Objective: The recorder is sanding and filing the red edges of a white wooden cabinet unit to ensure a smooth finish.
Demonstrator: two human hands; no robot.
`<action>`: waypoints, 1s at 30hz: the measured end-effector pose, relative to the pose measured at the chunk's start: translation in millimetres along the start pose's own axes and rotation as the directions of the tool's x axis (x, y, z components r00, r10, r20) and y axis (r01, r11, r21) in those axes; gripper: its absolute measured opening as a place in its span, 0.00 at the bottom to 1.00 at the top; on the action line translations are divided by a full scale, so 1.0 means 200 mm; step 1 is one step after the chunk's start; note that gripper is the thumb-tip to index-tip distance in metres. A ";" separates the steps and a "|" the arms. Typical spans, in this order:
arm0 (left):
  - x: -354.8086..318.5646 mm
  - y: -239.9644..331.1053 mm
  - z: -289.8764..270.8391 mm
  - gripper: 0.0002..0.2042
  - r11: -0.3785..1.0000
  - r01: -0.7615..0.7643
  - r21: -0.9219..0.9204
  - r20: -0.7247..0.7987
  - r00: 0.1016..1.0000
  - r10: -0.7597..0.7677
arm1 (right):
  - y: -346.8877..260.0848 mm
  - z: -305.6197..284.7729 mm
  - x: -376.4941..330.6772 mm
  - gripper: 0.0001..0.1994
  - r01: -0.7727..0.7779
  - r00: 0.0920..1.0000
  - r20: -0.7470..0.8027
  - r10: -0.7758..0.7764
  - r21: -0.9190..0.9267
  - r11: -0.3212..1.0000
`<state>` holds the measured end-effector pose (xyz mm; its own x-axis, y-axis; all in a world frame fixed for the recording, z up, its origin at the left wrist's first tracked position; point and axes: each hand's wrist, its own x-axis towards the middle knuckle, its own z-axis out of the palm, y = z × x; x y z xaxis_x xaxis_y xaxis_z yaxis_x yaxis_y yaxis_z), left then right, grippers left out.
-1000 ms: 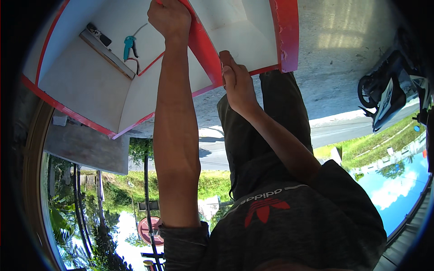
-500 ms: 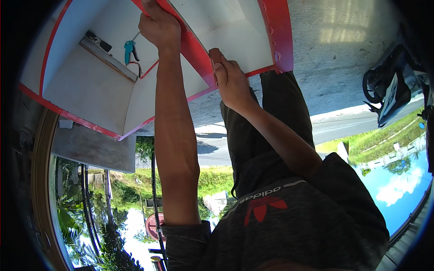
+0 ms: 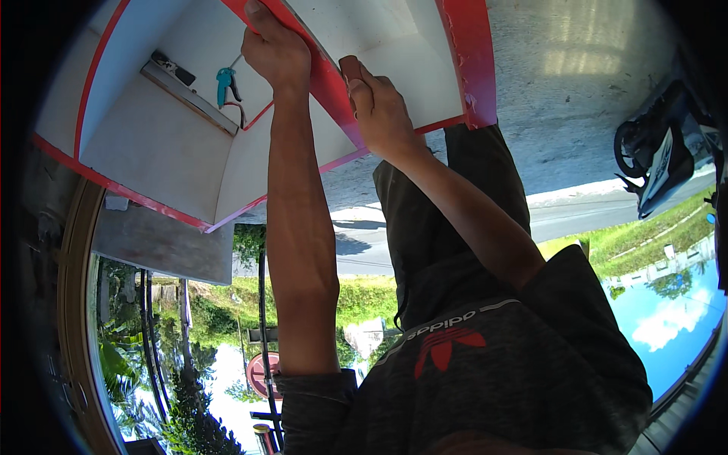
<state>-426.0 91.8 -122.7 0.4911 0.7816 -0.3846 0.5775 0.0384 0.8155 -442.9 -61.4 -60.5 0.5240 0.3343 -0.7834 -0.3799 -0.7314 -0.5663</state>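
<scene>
A white cabinet with red-faced edges [image 3: 163,173] stands in front of me, its compartments open toward me. My left hand [image 3: 279,59] is closed around the red front edge of a divider [image 3: 327,85], thumb on the red face. Lower along that same divider, my right hand [image 3: 383,114] grips a small reddish-brown block [image 3: 350,68], held close against the edge. The block's underside is hidden, so I cannot tell whether it touches. Inside the left compartment lie a teal-handled trigger tool [image 3: 226,82] and a long, narrow metal-and-wood bar [image 3: 186,97].
A dark object [image 3: 174,68] lies beside the bar. The cabinet's right red edge [image 3: 470,61] looks rough, with pale chips. A parked motorbike [image 3: 658,152] stands on the concrete floor [image 3: 561,98] at the right. A wooden frame [image 3: 72,303] runs along the left.
My right hand has slid the brown block up along the divider's red edge, away from my body. The left hand keeps its hold. The whole view has shifted slightly.
</scene>
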 end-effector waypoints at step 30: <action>-0.03 0.07 -0.04 0.34 0.986 0.163 -0.041 -0.014 0.986 -0.164 | -0.32 0.04 0.29 0.21 0.237 0.953 -0.223 -0.205 0.127 0.963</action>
<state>-425.8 91.7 -104.6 0.3803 0.7734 -0.5071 0.6228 0.1911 0.7586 -394.7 9.1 -72.5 0.7469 0.3361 -0.5737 -0.3391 -0.5497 -0.7634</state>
